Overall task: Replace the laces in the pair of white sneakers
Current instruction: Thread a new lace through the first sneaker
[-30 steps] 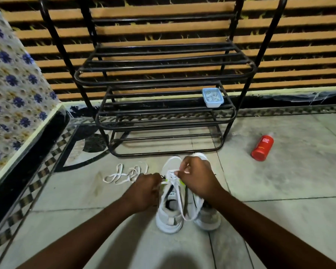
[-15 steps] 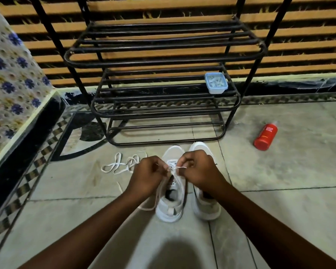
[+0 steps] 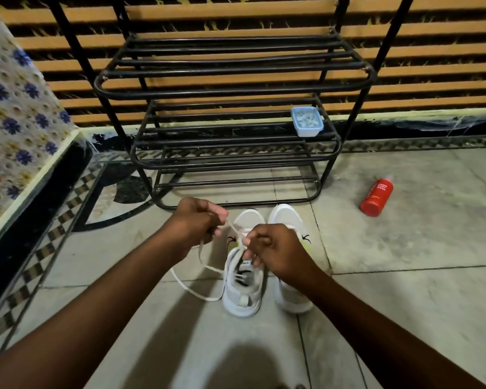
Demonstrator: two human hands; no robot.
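Note:
Two white sneakers stand side by side on the floor tiles, toes pointing at the rack: the left sneaker (image 3: 242, 293) and the right sneaker (image 3: 288, 217). A white lace (image 3: 191, 287) runs from the left sneaker's eyelets and loops over the floor to its left. My left hand (image 3: 194, 223) grips the lace, raised up and left of the shoe. My right hand (image 3: 275, 251) pinches the lace right over the left sneaker's tongue and covers part of the right sneaker. The spare lace seen earlier is hidden behind my left hand.
A black metal shoe rack (image 3: 230, 122) stands just beyond the sneakers, with a small blue box (image 3: 307, 121) on its middle shelf. A red bottle (image 3: 376, 196) lies on the floor at right. A patterned ledge (image 3: 20, 130) borders the left side.
My left hand has pulled up and to the left, drawing the lace out through the left sneaker. The right hand stayed at the eyelets. The lace's loose loop now lies on the floor.

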